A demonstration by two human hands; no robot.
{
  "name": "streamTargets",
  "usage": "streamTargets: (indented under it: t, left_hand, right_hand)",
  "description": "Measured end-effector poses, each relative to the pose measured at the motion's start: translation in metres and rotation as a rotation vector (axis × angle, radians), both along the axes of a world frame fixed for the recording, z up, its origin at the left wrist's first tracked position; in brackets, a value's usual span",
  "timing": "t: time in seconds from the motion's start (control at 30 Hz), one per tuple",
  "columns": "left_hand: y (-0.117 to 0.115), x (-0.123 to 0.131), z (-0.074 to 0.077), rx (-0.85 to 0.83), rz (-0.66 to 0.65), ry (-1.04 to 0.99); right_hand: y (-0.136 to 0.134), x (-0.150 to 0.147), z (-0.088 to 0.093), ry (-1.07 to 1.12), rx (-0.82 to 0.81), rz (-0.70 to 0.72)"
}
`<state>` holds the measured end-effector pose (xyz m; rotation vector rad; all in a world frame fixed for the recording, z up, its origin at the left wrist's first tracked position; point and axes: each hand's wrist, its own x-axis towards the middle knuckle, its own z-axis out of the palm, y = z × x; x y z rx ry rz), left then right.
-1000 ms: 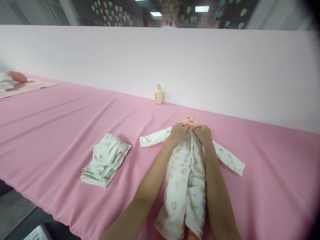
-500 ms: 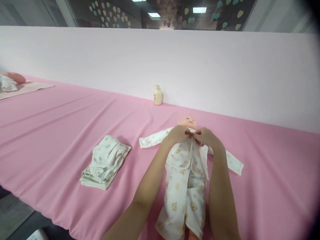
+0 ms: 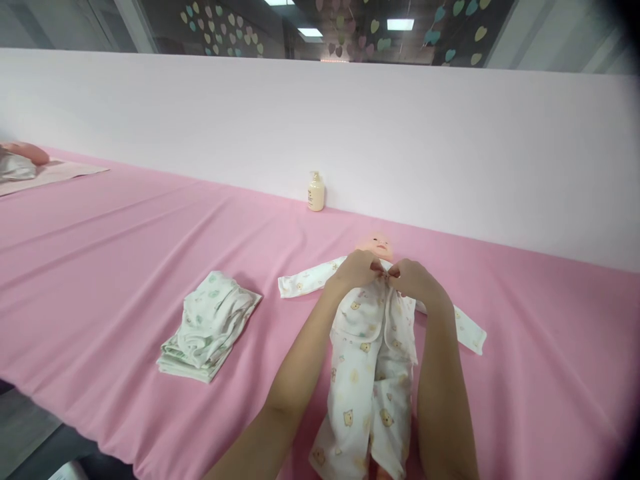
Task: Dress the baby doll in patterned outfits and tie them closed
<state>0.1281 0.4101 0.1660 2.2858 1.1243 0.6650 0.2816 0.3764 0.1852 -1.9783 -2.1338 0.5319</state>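
A baby doll (image 3: 378, 244) lies on its back on the pink table cover (image 3: 100, 267), dressed in a white romper with a bear print (image 3: 373, 360). My left hand (image 3: 356, 269) and my right hand (image 3: 413, 279) meet at the romper's neckline, just below the doll's chin. Both pinch the two front edges of the garment together, fingers closed. The doll's sleeves spread out to either side, and my forearms run along both sides of its body.
A folded stack of white printed baby clothes (image 3: 207, 327) lies left of the doll. A cream pump bottle (image 3: 316, 192) stands against the pale back wall (image 3: 450, 147). At the far left, another doll (image 3: 23, 157) lies on a mat.
My hands have drawn closer together at the collar, from gripping each side to pinching the two edges together at the middle. The right sleeve has shifted slightly.
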Motion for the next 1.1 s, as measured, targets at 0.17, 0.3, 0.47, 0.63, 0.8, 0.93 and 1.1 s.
streamTargets:
  t: [0.17,0.3,0.47,0.63,0.8,0.93,1.1]
  left_hand:
    - [0.000,0.000,0.000,0.009,0.023,-0.032]
    - [0.001,-0.001,0.000,-0.008,0.020,-0.068]
    - [0.001,-0.002,-0.002,-0.072,0.029,-0.131]
    - [0.001,0.001,-0.005,-0.134,0.050,-0.188]
    - [0.006,0.002,-0.009,-0.133,0.065,-0.193]
    - [0.010,0.000,-0.015,-0.191,0.033,-0.241]
    - [0.007,0.002,-0.015,-0.271,0.073,-0.290]
  right_hand:
    - [0.002,0.013,-0.004,0.242,-0.001,0.026]
    - [0.001,0.017,-0.004,0.320,-0.006,-0.022]
    - [-0.002,0.016,-0.002,0.474,-0.112,-0.012]
    - [0.002,0.014,-0.006,0.593,-0.149,-0.051]
    - [0.010,0.014,-0.015,0.622,-0.154,-0.057]
    - [0.014,0.013,-0.018,0.643,-0.117,-0.048]
    - [0.015,0.006,-0.017,0.564,-0.089,-0.062]
